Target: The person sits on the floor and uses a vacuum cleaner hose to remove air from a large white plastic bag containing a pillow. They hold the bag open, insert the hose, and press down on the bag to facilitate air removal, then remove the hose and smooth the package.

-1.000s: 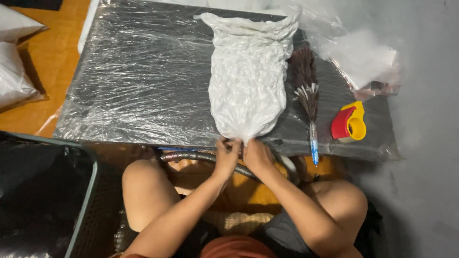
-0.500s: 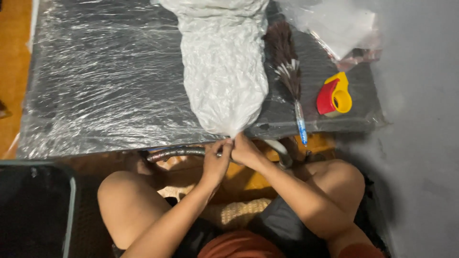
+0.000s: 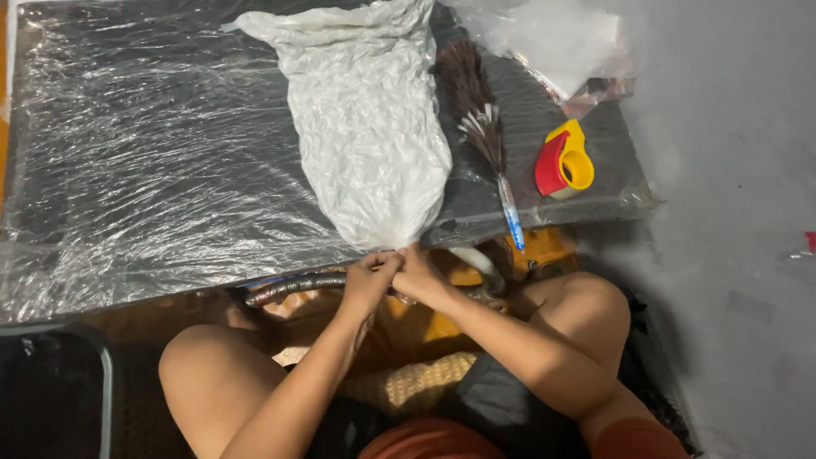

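Both my hands are at the near edge of the table [image 3: 127, 170], which is a dark board wrapped in clear plastic film. Left hand [image 3: 371, 280] and right hand [image 3: 418, 276] are pressed together, fingers closed and pinching the gathered neck of the white bag [image 3: 365, 127]. The bag is stuffed, crinkled, lying flat on the table with its narrow end hanging at the near edge where I grip it and its wide end reaching the far edge. Can't tell how the neck is twisted or tied, my fingers cover it. Just right of the bag on the table: a small brush [image 3: 480, 119] with dark bristles toward the far edge and a blue-and-clear handle [image 3: 512, 217] sticking out past the near edge. Further right on the table, near its right end: a red and yellow tape dispenser [image 3: 563, 161], apart from the brush. At the table's far right corner: a crumpled clear plastic bag [image 3: 552, 38] with something white inside. Under the table's near edge, left of my hands: a corrugated hose [image 3: 293, 287], running roughly parallel to the edge. My knees sit below the table on either side of my forearms. Grey floor [image 3: 739, 170] right of the table.
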